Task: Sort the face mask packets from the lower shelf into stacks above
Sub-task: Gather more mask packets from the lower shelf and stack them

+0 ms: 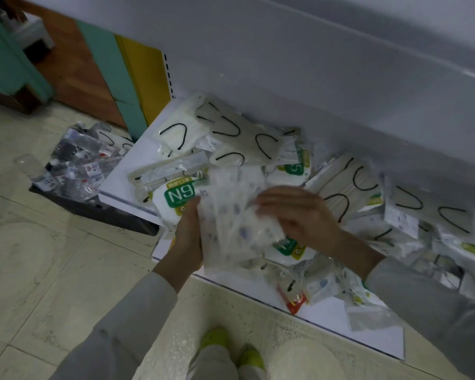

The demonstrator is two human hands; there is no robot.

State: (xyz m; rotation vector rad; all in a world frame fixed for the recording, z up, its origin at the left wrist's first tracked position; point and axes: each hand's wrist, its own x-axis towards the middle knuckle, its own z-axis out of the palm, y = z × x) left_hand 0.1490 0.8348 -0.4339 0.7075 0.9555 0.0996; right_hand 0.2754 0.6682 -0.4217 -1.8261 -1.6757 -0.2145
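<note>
While the left hand [188,234] grips the packets [231,215], the right hand [299,215] pinches them opposite.

Left hand [188,235], right hand [299,213] on packets [231,212]

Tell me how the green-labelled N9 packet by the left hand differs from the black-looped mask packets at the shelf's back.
The green-labelled packet carries a bold green label with white letters; the black-looped packets show cream masks with black ear loops and no such label. The green-labelled packet lies near the front, partly hidden by the held bundle; the black-looped packets lie uncovered at the back. Both rest on the white shelf.
</note>
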